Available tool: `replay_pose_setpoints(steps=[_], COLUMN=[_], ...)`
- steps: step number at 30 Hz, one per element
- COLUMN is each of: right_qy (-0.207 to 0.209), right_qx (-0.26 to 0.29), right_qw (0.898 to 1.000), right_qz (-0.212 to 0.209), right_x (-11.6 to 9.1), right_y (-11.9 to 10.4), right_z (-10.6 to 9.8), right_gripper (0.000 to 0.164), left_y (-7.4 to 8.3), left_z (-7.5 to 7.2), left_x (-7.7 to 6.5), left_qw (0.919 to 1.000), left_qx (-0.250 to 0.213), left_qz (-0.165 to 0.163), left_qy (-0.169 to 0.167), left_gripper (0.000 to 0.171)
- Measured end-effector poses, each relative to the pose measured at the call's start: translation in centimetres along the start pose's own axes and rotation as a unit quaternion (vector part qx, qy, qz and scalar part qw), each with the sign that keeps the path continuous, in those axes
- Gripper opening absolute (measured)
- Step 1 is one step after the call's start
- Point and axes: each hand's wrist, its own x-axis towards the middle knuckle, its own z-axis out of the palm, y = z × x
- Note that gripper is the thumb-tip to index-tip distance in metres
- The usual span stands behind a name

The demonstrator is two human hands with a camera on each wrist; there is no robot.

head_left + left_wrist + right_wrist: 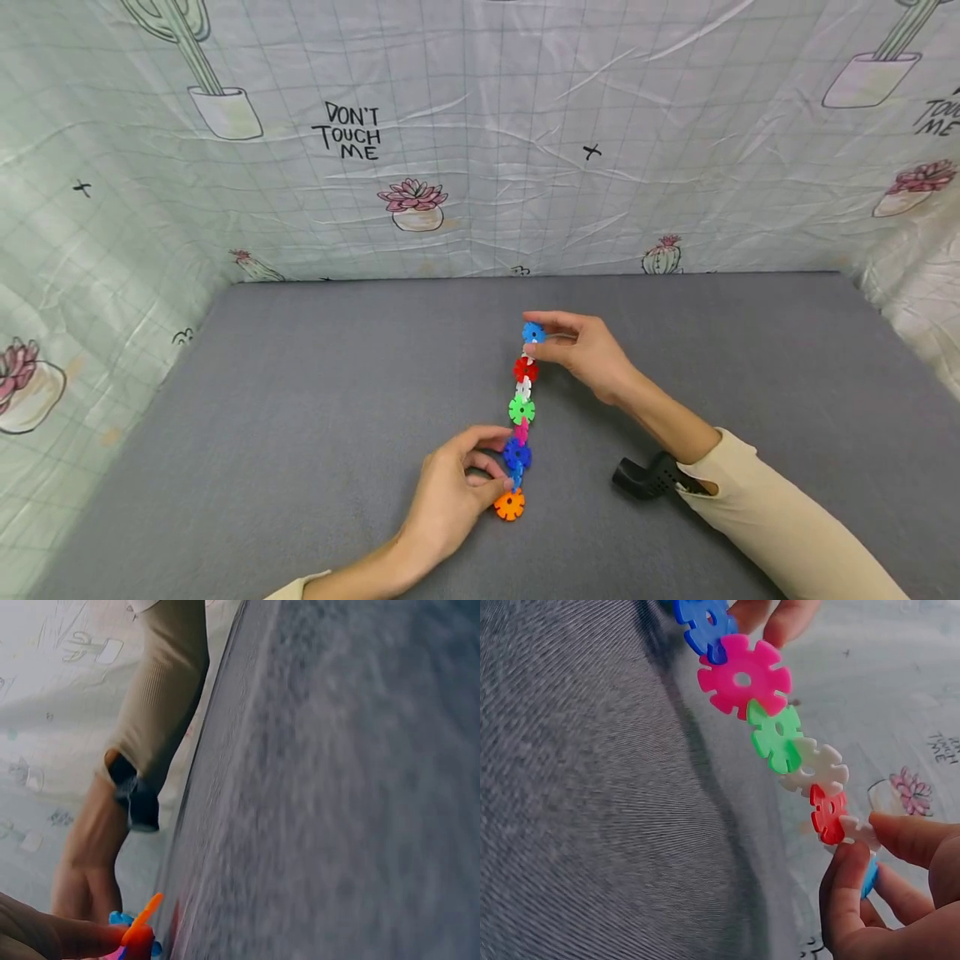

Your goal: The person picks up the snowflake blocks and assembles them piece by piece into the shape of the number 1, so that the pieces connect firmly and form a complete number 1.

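A chain of notched plastic snowflake discs runs up the middle of the head view, each disc slotted into its neighbour. From the near end it shows an orange disc (509, 505), a dark blue disc (517, 454), a pink disc (744, 676), a green disc (522, 409), a red disc (526, 369) and a light blue disc (533, 332) at the far end. My left hand (455, 486) pinches the chain near the orange end. With thumb and fingers, my right hand (592, 354) grips the far end, around a white disc (861, 832) and the light blue one.
Beneath the hands lies a grey tabletop (337, 400). A patterned cloth (480, 142) hangs behind it and along the sides. A black wrist-worn device (645, 477) sticks out from the right sleeve (780, 517).
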Motion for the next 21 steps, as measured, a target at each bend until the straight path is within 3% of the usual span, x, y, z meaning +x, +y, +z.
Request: replay_pose_setpoints(steps=[8,21], right_qy=[-0.027,-0.05], right_qx=[0.012,-0.032], right_qw=[0.999,0.998], right_qz=[0.012,-0.007], right_x=[0.8,1.4], right_y=[1.4,2.6], right_z=[0.6,0.7], right_gripper=[0.052,0.044], left_y=[0.1,0.3], left_z=[1.5,2.7], left_x=[-0.1,-0.1], left_qw=[0.9998,0.9998], left_qx=[0.015,-0.013], left_qz=[0.01,0.013], left_qy=[-0.002,-0.003], left_gripper=[0.044,0.035])
